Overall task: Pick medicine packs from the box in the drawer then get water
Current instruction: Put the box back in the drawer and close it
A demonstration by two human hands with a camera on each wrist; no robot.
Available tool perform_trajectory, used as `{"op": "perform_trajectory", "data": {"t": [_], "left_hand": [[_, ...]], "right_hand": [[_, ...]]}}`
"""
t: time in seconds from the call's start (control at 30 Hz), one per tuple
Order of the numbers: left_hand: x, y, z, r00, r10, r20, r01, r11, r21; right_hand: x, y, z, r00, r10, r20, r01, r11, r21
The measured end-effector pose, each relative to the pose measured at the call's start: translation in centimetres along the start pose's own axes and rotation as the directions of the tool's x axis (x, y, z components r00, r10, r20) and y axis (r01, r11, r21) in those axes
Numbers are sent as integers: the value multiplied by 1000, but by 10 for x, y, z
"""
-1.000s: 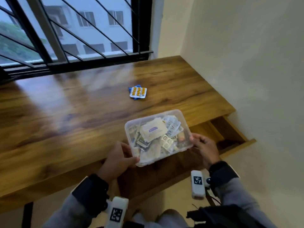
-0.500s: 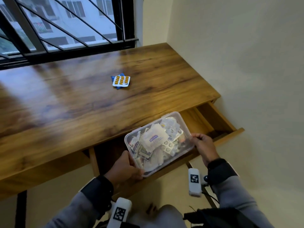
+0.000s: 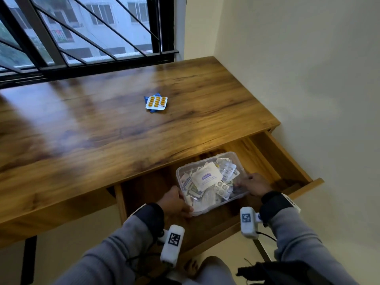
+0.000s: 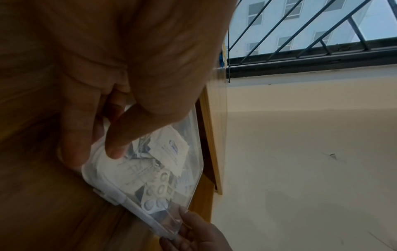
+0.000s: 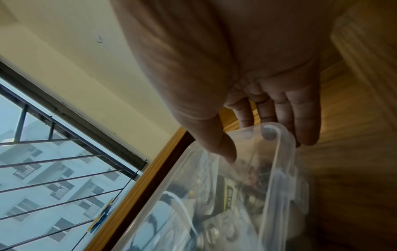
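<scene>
The wooden counter point(image 3: 102, 140) ran under the barred window point(image 3: 82, 33), and its drawer point(image 3: 287, 161) stood pulled out at the right end, beside the wall. We held the clear plastic box point(image 3: 207, 186) of medicine packs down inside the open drawer, below the level of the counter top, one of us at each end, so to speak. Our left hand point(image 3: 174, 202) gripped the near left corner, the thumb laid over the rim and the fingers point(image 4: 75, 135) curled under the wall. Our right hand point(image 3: 255, 187) held the right end the same way, thumb on top of the rim, fingers point(image 5: 307, 122) down the outside. Whether the box already rested on the drawer floor we could not tell. Inside lay a jumble of white sachets and silver blister strips (the wrist views were blurred). Well apart, out on the counter, an orange blister pack point(image 3: 156, 102) lay atop something blue.
</scene>
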State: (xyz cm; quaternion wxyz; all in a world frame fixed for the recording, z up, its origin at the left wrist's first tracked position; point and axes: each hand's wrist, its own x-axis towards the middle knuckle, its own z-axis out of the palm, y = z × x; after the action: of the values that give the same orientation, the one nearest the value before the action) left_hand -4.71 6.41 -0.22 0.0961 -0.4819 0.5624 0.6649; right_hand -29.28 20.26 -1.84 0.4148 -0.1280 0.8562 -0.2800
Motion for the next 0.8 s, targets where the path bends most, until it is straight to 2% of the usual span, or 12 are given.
{"op": "perform_trajectory", "data": {"t": [0.13,0.33,0.4,0.47,0.53,0.6,0.67,0.73,0.8], "left_hand": [[7,-5,-1,999,-37,-12,36,997,-63],[16,-13,-9,997,-57,-55,50,991,-121],[15,-13,-12,995,-20,-94,18,1000,-23],[10,-14,-13,987,49,-155,-25,987,158],[1,-15,-10,985,145,-97,-109,945,309],[-9,-16,0,969,206,136,-246,861,445],[-18,-14,12,916,136,378,-345,749,566],[-21,-11,22,871,93,482,-445,565,695],[-20,-10,28,856,171,488,-514,386,766]], "right_hand": [[-20,-16,6,999,-15,-38,16,1000,22],[-20,-17,10,986,-148,-73,151,988,38],[-22,-16,7,983,-171,-70,173,985,17],[-30,-12,-1,970,-235,-64,231,971,-57],[-46,-5,-12,951,-310,18,309,937,-164],[-70,1,-19,927,-299,224,356,890,-286],[-88,3,-17,888,-183,422,381,807,-451],[-93,5,-10,870,-193,454,439,723,-534],[-90,7,-6,847,-314,429,519,664,-538]]}}
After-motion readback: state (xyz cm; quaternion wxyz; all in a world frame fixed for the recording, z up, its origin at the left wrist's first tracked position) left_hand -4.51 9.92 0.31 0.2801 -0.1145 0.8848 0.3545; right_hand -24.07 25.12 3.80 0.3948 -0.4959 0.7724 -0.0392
